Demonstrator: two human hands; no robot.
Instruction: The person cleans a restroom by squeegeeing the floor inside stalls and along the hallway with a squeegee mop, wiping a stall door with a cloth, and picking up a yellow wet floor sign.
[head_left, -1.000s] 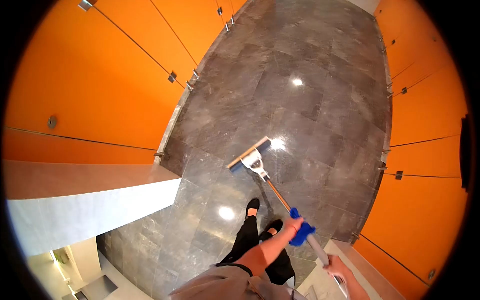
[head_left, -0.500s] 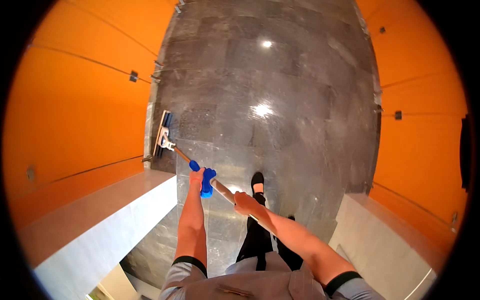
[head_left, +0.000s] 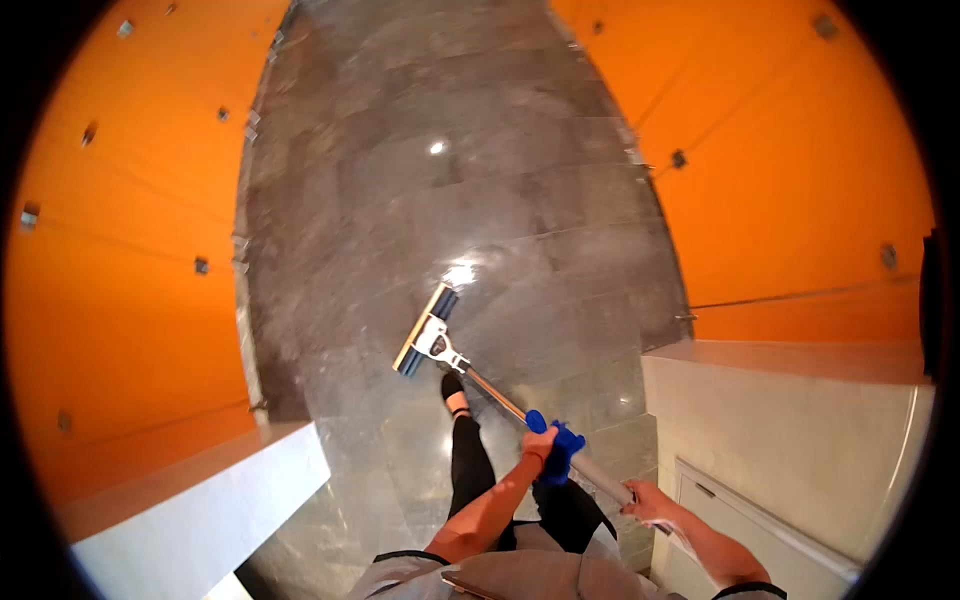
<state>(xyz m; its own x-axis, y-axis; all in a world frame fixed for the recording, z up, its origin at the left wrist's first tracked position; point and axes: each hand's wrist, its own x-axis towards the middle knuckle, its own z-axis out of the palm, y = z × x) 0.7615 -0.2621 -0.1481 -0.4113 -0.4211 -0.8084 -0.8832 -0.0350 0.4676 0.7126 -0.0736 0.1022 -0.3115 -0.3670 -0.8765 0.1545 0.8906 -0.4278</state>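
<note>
A sponge mop stretches diagonally across the lower middle of the head view. Its wide mop head (head_left: 428, 333), with a pale strip and dark blue rollers, rests on the grey floor just beyond my shoe (head_left: 453, 387). My left hand (head_left: 540, 443) is wrapped round the mop at the blue grip (head_left: 563, 455), partway up the brown pole (head_left: 495, 392). Farther up, near the end of the pale upper handle (head_left: 600, 480), my right hand (head_left: 650, 502) is closed round it.
Grey tiled floor (head_left: 360, 230) runs ahead, with bright light reflections. Orange partition panels (head_left: 150, 290) line the left side, and more orange panels (head_left: 790, 220) the right. A white ledge (head_left: 220, 500) stands low left; a pale wall block (head_left: 780, 430) is close on the right.
The mop head has swung from beside the left panels to the middle of the floor, nearer my feet. Both hands have moved right with the handle, and the view has turned.
</note>
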